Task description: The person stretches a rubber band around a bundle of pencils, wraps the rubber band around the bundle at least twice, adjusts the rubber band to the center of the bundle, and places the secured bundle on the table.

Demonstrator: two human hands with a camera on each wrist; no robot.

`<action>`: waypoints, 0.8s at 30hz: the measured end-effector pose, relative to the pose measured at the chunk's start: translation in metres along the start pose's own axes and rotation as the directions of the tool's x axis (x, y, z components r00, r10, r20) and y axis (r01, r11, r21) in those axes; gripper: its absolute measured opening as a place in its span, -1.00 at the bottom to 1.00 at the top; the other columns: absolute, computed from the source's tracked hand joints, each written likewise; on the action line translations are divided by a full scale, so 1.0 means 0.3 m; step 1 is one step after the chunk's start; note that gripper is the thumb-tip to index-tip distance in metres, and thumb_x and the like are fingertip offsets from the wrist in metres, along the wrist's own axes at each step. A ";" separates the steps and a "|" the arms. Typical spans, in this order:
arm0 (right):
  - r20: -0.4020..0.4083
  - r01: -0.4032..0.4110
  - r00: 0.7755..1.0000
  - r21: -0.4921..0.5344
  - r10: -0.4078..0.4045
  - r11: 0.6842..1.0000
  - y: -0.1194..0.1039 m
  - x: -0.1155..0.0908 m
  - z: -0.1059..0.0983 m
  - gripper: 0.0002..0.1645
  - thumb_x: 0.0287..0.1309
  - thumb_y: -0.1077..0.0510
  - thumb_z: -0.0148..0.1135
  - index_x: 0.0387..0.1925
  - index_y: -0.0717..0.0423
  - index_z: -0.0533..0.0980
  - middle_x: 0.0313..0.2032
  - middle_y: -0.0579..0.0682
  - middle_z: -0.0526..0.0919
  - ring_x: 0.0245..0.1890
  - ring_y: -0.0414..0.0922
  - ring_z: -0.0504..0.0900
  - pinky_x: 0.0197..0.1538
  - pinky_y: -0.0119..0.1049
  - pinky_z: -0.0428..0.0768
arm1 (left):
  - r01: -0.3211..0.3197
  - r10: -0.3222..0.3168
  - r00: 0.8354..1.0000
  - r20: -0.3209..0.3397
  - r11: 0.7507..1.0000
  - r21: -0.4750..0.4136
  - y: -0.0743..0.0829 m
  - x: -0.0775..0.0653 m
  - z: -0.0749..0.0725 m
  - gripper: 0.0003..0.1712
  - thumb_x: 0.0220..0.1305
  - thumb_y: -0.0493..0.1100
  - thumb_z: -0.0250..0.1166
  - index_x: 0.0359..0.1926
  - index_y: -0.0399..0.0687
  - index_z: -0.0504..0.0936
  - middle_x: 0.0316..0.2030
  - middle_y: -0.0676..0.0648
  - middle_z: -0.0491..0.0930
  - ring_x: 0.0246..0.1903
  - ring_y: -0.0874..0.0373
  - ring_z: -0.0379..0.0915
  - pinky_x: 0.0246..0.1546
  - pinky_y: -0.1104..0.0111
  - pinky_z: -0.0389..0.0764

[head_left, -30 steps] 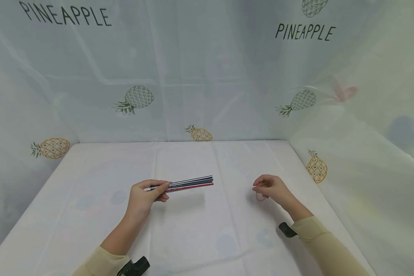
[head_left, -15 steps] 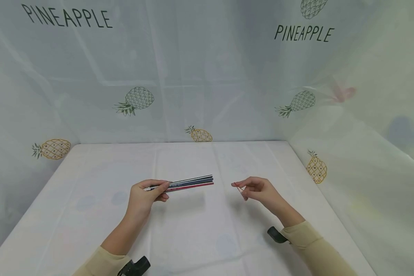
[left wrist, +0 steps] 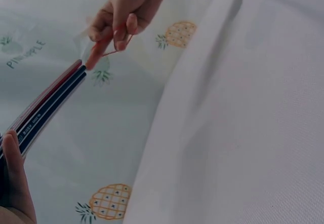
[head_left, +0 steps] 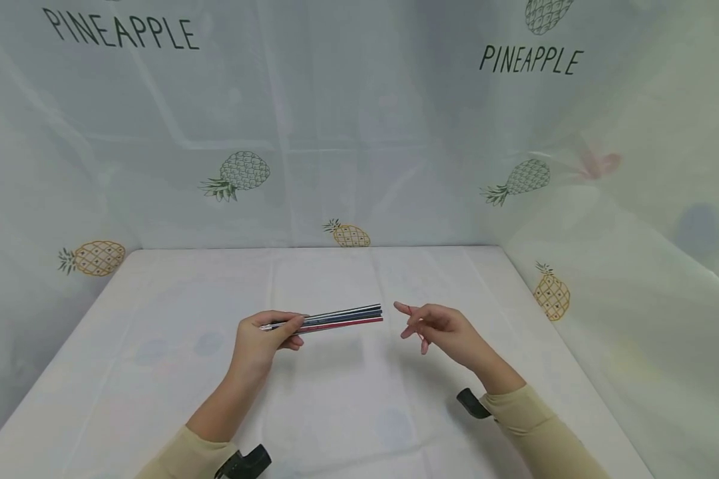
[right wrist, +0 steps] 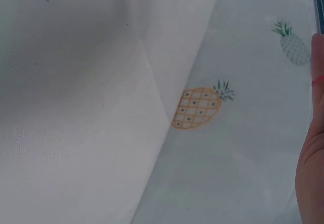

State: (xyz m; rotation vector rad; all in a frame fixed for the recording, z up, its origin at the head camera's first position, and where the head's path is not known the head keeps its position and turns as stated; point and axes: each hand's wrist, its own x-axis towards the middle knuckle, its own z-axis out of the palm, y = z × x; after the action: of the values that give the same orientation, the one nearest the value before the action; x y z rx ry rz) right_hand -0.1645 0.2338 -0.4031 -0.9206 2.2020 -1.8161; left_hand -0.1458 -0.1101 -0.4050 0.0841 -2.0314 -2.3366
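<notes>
My left hand grips a bundle of several pencils, dark blue and red with pale stripes, thumb on top. They lie nearly level, raised over the table, their free ends pointing right. Just past those ends is my right hand, a red rubber band stretched across its spread fingers. One finger reaches out toward the pencil ends while others bend and hook the band, as the left wrist view shows. In the right wrist view, the band crosses a finger at the right edge, below part of the pencils.
A white cloth covers the table, with its back edge meeting a pale hanging curtain printed with pineapples. More of this curtain rises at both sides. A dark wrist camera sits by the right sleeve, another camera by the left.
My right hand has moved left toward the pencil ends, its fingers going from pinching the rubber band to spreading and stretching it. My left hand and the pencils have shifted slightly right.
</notes>
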 end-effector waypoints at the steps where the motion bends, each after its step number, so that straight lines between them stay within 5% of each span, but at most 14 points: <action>1: -0.011 -0.017 1.000 0.007 0.017 1.000 -0.003 0.000 0.003 -0.89 0.34 0.42 0.07 -0.19 0.23 0.50 -0.02 0.31 0.63 0.17 0.03 0.53 -0.38 -0.28 0.64 | -0.001 0.001 1.000 0.003 1.000 -0.002 0.000 -0.001 0.003 -0.69 0.08 -0.28 0.49 -0.22 -0.48 0.68 -0.39 -0.22 0.66 -0.65 0.09 0.61 -0.40 0.21 0.71; 5: -0.083 -0.101 0.991 0.020 0.102 0.995 -0.015 0.002 0.014 -0.89 0.23 0.47 0.16 -0.29 0.28 0.42 0.18 0.25 0.52 -0.19 0.12 0.71 -0.42 -0.17 0.68 | 0.001 -0.001 1.000 0.012 1.000 -0.010 -0.001 -0.002 0.012 -0.68 0.07 -0.28 0.50 -0.22 -0.47 0.68 -0.41 -0.23 0.66 -0.65 0.08 0.61 -0.41 0.20 0.71; 9: -0.141 -0.147 0.980 -0.010 0.144 0.989 -0.032 0.010 0.030 -0.87 0.16 0.40 0.28 -0.22 0.25 0.57 0.12 0.19 0.58 -0.19 0.05 0.72 -0.35 -0.09 0.70 | 0.003 -0.003 1.000 0.013 1.000 -0.016 -0.005 -0.004 0.016 -0.69 0.07 -0.28 0.50 -0.24 -0.47 0.68 -0.43 -0.24 0.66 -0.66 0.08 0.61 -0.41 0.19 0.71; 15: -0.137 -0.156 0.977 0.055 0.162 0.986 -0.057 0.023 0.062 -0.38 0.09 0.31 0.40 0.23 0.16 0.48 0.28 0.11 0.45 0.03 0.06 0.64 -0.11 -0.10 0.68 | -0.003 0.005 0.999 0.045 0.999 -0.047 -0.011 -0.011 0.029 -0.73 0.05 -0.34 0.49 -0.26 -0.48 0.69 -0.40 -0.25 0.66 -0.66 0.07 0.61 -0.43 0.15 0.71; 24: -0.104 -0.113 0.987 0.062 0.119 0.992 -0.061 0.055 0.124 -0.38 0.04 0.35 0.44 0.18 0.14 0.49 0.25 0.10 0.47 -0.05 0.04 0.66 -0.10 -0.22 0.67 | -0.038 0.046 0.991 0.129 0.997 -0.063 -0.012 -0.034 0.051 -0.70 0.07 -0.34 0.48 -0.25 -0.54 0.67 -0.30 -0.26 0.70 -0.63 0.08 0.61 -0.43 0.17 0.71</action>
State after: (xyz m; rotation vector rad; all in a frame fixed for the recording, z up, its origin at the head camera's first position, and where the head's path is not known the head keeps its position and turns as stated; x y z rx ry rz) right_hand -0.1535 0.1923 -0.3914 -0.6838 2.2032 -1.9041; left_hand -0.1366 -0.0939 -0.4063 -0.1153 -1.9939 -2.4348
